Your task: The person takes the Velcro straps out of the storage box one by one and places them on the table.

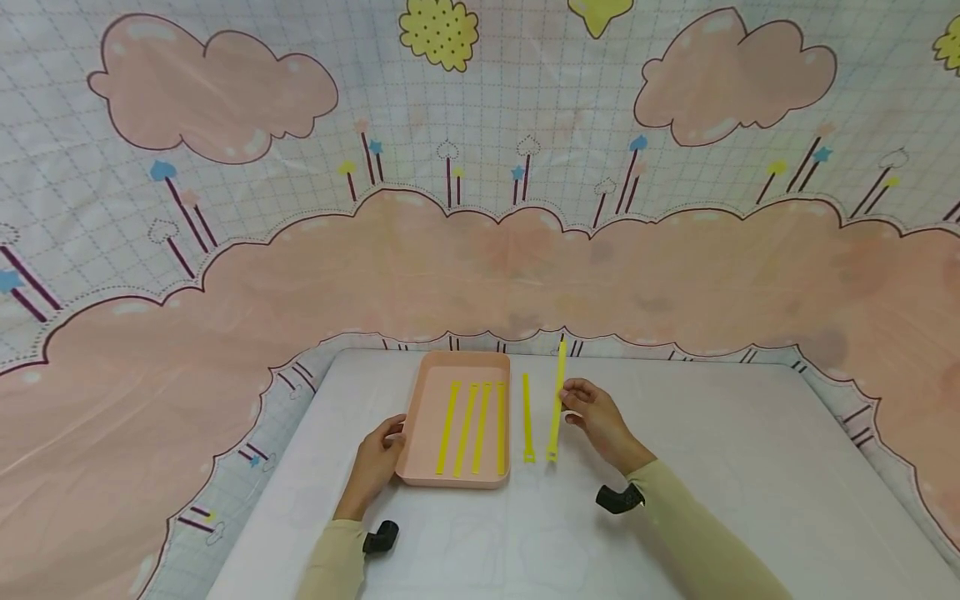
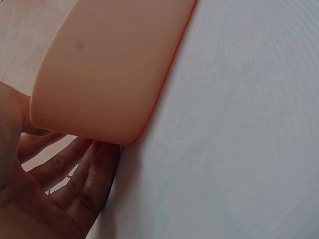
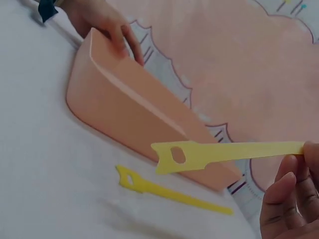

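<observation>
My right hand (image 1: 603, 423) pinches a yellow cable tie (image 1: 555, 427) near its middle, held lengthwise above the table to the right of the tray. In the right wrist view its slotted head (image 3: 192, 157) points left, away from the fingers. Flat on the table, between tray and right hand, lies another yellow cable tie (image 1: 527, 417). Several more ties (image 1: 447, 433) lie side by side in the right half of the pink tray (image 1: 423, 400). At the tray's left side my left hand (image 1: 375, 462) grips its wall, thumb at the rim and fingers against the outside.
A white cloth covers the table (image 1: 712, 467). Behind it hangs a patterned curtain (image 1: 600, 283) with pink clouds, which also runs along both sides. Each wrist bears a black device (image 1: 620, 499).
</observation>
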Demonstrator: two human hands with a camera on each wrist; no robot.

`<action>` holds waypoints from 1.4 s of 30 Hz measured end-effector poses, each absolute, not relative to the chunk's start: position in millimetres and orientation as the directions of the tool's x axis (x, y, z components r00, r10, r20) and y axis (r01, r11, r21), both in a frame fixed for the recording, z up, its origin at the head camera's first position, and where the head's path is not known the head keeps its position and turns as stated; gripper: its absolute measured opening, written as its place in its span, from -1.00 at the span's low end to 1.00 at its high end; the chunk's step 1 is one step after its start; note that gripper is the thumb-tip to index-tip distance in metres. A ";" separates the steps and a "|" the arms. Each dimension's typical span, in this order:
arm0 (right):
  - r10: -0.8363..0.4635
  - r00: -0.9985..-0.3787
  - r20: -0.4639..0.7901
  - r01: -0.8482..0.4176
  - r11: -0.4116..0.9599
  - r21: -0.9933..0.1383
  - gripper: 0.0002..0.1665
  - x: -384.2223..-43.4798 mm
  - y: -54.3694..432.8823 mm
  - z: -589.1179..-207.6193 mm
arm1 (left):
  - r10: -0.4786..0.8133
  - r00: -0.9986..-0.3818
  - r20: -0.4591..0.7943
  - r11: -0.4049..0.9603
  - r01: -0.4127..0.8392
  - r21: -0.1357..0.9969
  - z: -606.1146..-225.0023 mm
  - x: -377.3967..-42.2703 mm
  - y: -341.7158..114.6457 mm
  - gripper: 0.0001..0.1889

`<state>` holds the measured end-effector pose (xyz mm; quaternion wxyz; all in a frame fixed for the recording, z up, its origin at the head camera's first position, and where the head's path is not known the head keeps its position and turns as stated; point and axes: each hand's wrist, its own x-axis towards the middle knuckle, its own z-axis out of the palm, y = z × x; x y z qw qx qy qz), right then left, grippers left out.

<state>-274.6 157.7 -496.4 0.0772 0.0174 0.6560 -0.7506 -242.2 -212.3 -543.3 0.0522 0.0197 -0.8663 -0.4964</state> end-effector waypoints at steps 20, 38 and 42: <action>-0.060 -0.962 -0.266 0.266 0.004 -0.964 -0.75 -291.0 157.0 -521.9 | -0.091 -0.994 0.058 0.520 0.002 0.854 -540.7 -241.2 -211.6 -0.59; -0.062 -0.973 -0.223 0.215 0.120 -0.969 -0.76 -302.1 153.9 -534.2 | -0.100 -0.993 0.067 0.515 0.006 0.857 -539.7 -239.8 -210.1 -0.59; -0.063 -0.975 -0.211 0.201 0.137 -0.970 -0.75 -304.9 156.2 -537.0 | -0.105 -0.993 0.058 0.506 -0.003 0.862 -539.9 -239.8 -210.5 -0.59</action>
